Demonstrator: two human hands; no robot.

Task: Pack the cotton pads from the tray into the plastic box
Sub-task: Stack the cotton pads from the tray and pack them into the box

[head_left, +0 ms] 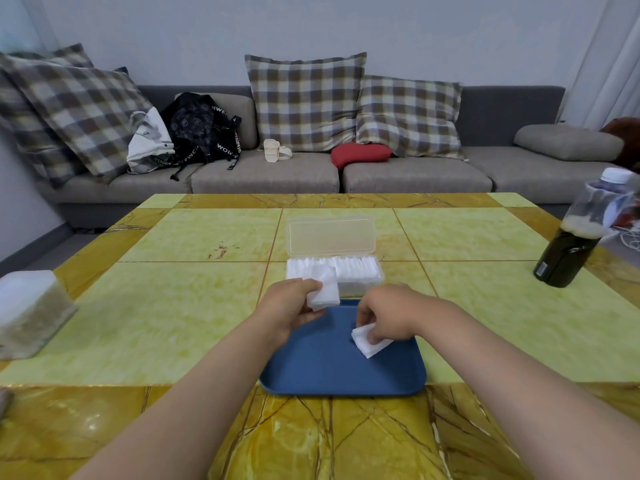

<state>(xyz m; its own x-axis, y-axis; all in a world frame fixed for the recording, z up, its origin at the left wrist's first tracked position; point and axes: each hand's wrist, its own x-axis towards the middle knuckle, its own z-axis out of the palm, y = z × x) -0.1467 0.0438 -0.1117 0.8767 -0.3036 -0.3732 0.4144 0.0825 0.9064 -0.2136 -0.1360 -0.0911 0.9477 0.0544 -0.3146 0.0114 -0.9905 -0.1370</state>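
A blue tray [332, 372] lies on the yellow table near its front edge. Just behind it stands a clear plastic box [360, 275] with its lid tipped back, packed with white cotton pads. My left hand [289, 306] holds a small stack of cotton pads [323, 289] above the tray's far left corner, close to the box. My right hand [391, 315] pinches another few cotton pads [369, 342] that rest on the tray's right half. The rest of the tray's floor shows bare blue.
A dark bottle [571, 244] stands at the table's right side. A white-lidded container [29, 313] sits at the left edge. Beyond the table is a grey sofa [263, 174] with plaid cushions and bags.
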